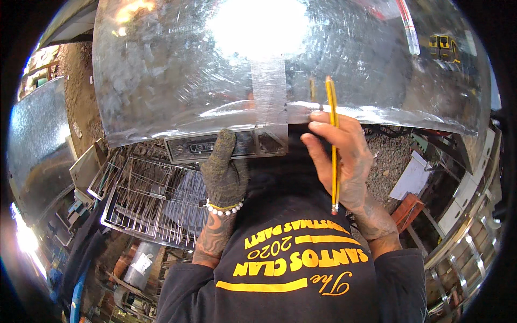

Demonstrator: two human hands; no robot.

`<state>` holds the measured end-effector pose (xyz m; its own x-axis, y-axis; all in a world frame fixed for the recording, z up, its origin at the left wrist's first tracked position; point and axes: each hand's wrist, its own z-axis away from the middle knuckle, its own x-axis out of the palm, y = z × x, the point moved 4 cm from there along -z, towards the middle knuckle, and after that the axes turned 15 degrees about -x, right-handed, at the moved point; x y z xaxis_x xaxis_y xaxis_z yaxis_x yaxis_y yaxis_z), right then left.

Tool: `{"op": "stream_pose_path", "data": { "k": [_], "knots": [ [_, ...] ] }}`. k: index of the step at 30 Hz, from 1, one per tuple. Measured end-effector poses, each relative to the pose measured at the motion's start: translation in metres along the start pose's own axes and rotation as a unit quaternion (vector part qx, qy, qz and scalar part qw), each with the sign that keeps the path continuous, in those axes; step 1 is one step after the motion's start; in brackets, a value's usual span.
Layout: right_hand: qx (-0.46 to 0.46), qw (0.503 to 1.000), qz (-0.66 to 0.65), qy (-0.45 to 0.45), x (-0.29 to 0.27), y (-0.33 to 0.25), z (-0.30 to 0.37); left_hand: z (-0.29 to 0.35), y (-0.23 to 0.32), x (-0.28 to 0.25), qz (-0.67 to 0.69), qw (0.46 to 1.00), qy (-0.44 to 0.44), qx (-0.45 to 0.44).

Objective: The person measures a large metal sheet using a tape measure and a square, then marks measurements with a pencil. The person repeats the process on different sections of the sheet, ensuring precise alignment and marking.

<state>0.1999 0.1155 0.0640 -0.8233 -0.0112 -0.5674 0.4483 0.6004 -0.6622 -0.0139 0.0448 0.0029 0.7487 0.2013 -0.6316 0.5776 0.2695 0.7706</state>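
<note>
I see the square (pixel 215 144) at the near edge of the metal sheet (pixel 167 70), its dark stock along that edge and its bright blade running away across the top. From my remote seat I make out the gloved left hand (pixel 224 172) closed on the stock, one digit stretched over its face; the other fingers are hidden from me. The bare right hand (pixel 344 153) sits right of the blade, fingers partly curled, thumb apart, with a yellow pencil (pixel 334 134) lodged among them, point away. I can't tell whether its fingertips touch the sheet. Farther off on the sheet I spot a yellow-and-black object (pixel 442 48); below its left side stands a wire rack (pixel 153 196).
</note>
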Motion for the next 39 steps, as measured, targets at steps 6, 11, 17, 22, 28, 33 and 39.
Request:
{"op": "stream_pose_path", "data": {
  "k": [6,11,17,22,28,33,39],
  "knots": [
    [-0.057,0.997,0.054,-0.008,0.022,-0.001,0.012,0.001,0.0,-0.003,-0.011,1.0,0.004,-0.014],
    [-0.074,0.994,0.067,-0.036,0.02,-0.002,0.007,0.002,0.0,-0.002,-0.012,1.0,-0.012,-0.017],
    [-0.069,0.994,0.06,-0.052,0.023,-0.003,0.011,0.004,-0.004,0.0,-0.014,1.0,0.013,-0.004],
    [-0.065,0.997,0.018,-0.045,0.028,0.001,0.017,0.004,-0.006,-0.001,-0.001,1.0,-0.015,-0.017],
    [-0.065,0.996,0.015,-0.053,0.029,0.001,0.016,0.005,-0.004,-0.004,-0.027,0.999,-0.02,-0.012],
    [-0.063,0.997,0.013,-0.042,0.031,0.004,0.02,0.004,-0.002,-0.003,-0.031,0.999,-0.014,-0.016],
    [-0.072,0.996,0.001,-0.053,0.028,0.002,0.016,0.003,0.002,-0.005,-0.028,0.999,-0.023,-0.026]
  ]
}}
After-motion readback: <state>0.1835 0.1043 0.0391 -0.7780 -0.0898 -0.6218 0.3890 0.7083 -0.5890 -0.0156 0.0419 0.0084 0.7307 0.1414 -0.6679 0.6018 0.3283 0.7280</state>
